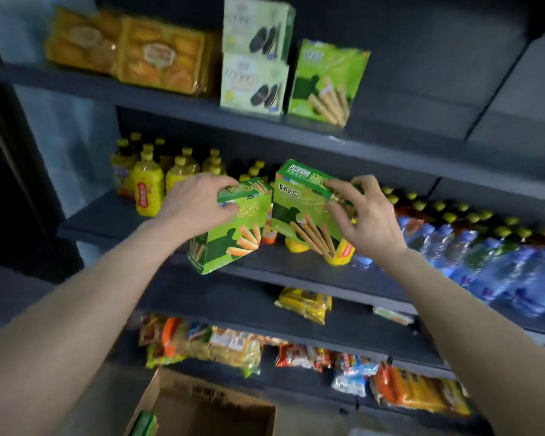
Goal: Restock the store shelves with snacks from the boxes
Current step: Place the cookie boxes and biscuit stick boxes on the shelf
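Note:
My left hand grips the top of a green box of biscuit sticks, tilted, in front of the drinks shelf. My right hand pinches the top of a second green biscuit-stick box, held upright beside the first. A matching green box stands on the upper shelf, right of two stacked pale cookie boxes. An open cardboard box sits on the floor below, with a green pack at its left edge.
Yellow cake packs lie at the upper shelf's left. Yellow bottles and blue water bottles fill the middle shelf. A yellow bag and mixed snack bags lie on the lower shelves. The upper shelf's right part is bare.

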Action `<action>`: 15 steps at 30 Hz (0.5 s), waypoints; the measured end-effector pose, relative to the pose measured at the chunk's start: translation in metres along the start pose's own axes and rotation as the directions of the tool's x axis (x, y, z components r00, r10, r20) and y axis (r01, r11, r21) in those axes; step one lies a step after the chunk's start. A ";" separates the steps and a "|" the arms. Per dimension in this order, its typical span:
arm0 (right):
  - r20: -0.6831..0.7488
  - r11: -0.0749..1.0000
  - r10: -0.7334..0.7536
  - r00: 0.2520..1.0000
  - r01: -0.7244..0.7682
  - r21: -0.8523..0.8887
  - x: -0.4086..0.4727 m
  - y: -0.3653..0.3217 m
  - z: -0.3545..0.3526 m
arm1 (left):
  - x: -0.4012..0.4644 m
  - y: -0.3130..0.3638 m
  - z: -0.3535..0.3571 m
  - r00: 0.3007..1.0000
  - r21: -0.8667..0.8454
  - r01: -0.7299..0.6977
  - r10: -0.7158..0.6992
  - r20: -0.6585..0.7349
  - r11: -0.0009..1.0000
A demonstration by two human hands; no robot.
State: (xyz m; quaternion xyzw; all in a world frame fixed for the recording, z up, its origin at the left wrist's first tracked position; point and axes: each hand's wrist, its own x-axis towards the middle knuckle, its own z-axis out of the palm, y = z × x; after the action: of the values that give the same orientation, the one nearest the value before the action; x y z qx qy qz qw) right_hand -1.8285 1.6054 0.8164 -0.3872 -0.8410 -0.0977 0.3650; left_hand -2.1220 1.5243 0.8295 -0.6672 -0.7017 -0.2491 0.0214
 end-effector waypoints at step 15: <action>-0.264 0.961 0.272 0.926 -0.277 0.020 0.165 0.119 -0.142 | 0.161 0.116 -0.110 0.961 -0.465 -0.211 0.096 -0.258 0.860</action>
State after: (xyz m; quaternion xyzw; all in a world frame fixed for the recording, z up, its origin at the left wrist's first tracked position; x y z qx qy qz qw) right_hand -1.7372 1.7183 1.0174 -0.4878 -0.7216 -0.1039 0.4802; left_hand -2.0635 1.6302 1.0215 -0.6723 -0.5530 -0.4898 -0.0484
